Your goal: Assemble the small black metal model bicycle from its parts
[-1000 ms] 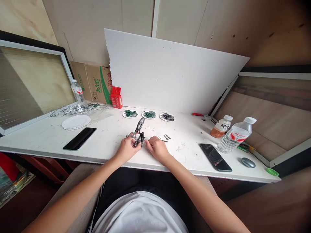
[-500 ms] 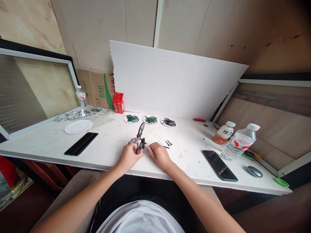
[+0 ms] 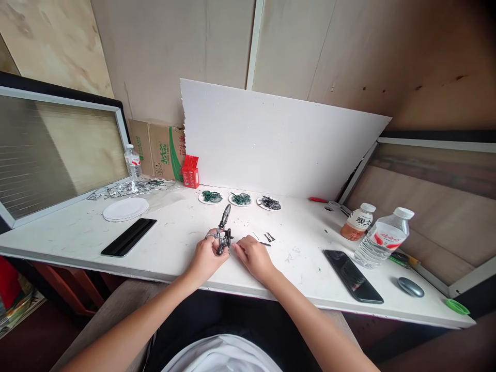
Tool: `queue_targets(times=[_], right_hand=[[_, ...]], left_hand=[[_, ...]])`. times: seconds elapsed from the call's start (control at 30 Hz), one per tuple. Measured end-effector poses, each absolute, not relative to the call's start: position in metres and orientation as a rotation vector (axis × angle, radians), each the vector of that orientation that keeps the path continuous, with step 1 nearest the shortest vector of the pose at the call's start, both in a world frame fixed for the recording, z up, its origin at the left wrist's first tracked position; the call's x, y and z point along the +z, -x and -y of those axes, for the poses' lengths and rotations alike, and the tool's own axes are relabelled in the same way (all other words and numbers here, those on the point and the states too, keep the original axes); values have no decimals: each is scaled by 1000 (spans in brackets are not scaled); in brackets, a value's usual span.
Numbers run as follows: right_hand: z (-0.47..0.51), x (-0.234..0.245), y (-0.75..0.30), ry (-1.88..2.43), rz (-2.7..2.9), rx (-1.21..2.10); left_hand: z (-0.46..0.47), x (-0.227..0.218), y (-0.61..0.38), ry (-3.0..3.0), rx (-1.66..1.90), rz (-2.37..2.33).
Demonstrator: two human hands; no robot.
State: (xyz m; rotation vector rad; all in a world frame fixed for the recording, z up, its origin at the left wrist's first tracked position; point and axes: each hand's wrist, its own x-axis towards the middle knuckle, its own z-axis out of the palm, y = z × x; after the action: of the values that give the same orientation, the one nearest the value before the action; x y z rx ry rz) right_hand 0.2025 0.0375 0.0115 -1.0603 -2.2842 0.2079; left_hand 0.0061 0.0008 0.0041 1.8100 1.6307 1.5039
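Note:
A small dark model bicycle [image 3: 223, 231] stands tilted on the white table [image 3: 186, 227], one wheel pointing up and away. My left hand [image 3: 207, 257] is closed around its lower frame. My right hand [image 3: 252, 256] sits just to the right, fingers pinched together at the model's side; what they pinch is too small to make out. A few small dark loose parts [image 3: 266, 238] lie on the table just beyond my right hand.
Three small white dishes [image 3: 241, 199] with green and dark parts stand behind. A black phone [image 3: 353, 276], two bottles [image 3: 382, 236] and a mouse [image 3: 411, 287] lie right. Left: another black phone [image 3: 129, 236], white plates [image 3: 125, 208], plastic sprues [image 3: 132, 187], a red box [image 3: 190, 171].
The camera has tilted up, so everything sits lower in view. My hands stay on the model bicycle in nearly the same hold.

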Motion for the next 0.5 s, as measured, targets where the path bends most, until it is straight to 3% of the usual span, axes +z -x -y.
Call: queue_targets(times=[0.33, 0.5], right_hand=[[-31, 19, -202, 963, 2190, 368], [-33, 15, -202, 1036, 2217, 274]], left_hand=[[-2, 1, -6, -1793, 1520, -1716], [1, 0, -8, -1833, 1500, -1683]])
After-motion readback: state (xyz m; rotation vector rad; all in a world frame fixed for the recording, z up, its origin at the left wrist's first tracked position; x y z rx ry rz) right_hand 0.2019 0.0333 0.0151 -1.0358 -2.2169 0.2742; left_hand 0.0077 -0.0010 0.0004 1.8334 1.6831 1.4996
